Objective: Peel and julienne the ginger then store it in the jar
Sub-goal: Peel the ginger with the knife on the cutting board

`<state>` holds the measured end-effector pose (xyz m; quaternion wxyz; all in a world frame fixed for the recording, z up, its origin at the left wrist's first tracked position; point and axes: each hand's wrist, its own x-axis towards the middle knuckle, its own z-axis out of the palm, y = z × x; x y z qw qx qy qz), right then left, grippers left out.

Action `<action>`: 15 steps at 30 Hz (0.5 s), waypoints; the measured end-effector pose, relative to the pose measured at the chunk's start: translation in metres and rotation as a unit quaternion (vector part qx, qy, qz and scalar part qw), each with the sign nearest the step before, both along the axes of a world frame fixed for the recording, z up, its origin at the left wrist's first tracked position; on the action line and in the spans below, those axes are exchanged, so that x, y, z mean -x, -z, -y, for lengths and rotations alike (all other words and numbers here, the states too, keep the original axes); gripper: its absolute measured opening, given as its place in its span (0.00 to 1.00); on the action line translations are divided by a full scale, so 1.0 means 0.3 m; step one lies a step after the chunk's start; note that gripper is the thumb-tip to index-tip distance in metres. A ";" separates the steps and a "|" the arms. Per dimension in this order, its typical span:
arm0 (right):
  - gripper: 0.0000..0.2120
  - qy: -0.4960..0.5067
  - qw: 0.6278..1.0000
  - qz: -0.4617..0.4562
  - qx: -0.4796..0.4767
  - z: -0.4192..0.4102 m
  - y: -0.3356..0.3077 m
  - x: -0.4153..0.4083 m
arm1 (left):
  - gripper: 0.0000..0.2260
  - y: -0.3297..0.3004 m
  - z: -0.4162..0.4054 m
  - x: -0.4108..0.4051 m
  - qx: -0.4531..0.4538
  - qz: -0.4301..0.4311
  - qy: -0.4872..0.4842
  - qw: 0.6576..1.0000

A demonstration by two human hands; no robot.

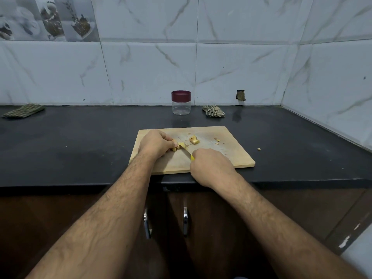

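Note:
On the wooden cutting board (225, 154), my left hand (156, 144) pinches a small yellow piece of peeled ginger (181, 146) against the wood. My right hand (209, 166) grips a knife with a yellow handle (192, 157); its blade runs up to the ginger piece. A second ginger chunk (194, 140) lies just beyond, near the board's middle. Small ginger bits (217, 140) are scattered toward the board's right side. The clear jar (181, 105) with a maroon lid stands closed behind the board near the wall.
A crumpled checked cloth (213, 111) lies right of the jar, and a folded green cloth (24, 111) lies at the far left on the black counter (80, 141). One ginger scrap (259, 149) sits on the counter right of the board. Tiled walls close the back and right.

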<state>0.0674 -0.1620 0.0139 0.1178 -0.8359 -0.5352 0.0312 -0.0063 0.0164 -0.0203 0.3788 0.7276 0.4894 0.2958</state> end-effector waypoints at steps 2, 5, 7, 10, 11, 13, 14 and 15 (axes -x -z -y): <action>0.11 -0.001 1.000 0.004 0.002 0.015 0.003 -0.004 | 0.04 0.004 -0.003 -0.001 0.000 0.000 0.003 1.000; 0.10 -0.002 1.000 0.001 -0.002 0.022 0.002 -0.004 | 0.04 0.009 -0.006 -0.001 0.000 0.001 0.004 1.000; 0.10 0.005 1.000 -0.006 -0.022 0.015 -0.001 -0.002 | 0.04 0.007 -0.005 -0.002 0.001 0.002 0.002 1.000; 0.11 0.013 0.998 -0.009 -0.054 -0.012 0.000 0.004 | 0.05 0.004 -0.006 -0.002 0.003 -0.002 0.002 1.000; 0.11 0.013 0.998 -0.009 -0.059 -0.024 0.004 0.007 | 0.05 0.004 -0.006 -0.002 0.004 -0.002 0.002 1.000; 0.12 0.009 0.998 -0.007 -0.064 -0.042 0.012 0.018 | 0.05 0.009 -0.009 -0.003 0.006 0.000 0.002 1.000; 0.12 0.007 0.998 -0.005 -0.066 -0.048 0.015 0.023 | 0.04 0.010 -0.012 -0.004 0.005 0.000 0.001 1.000; 0.12 0.005 0.998 -0.004 -0.067 -0.054 0.018 0.026 | 0.04 0.011 -0.012 -0.003 0.005 0.000 0.000 1.000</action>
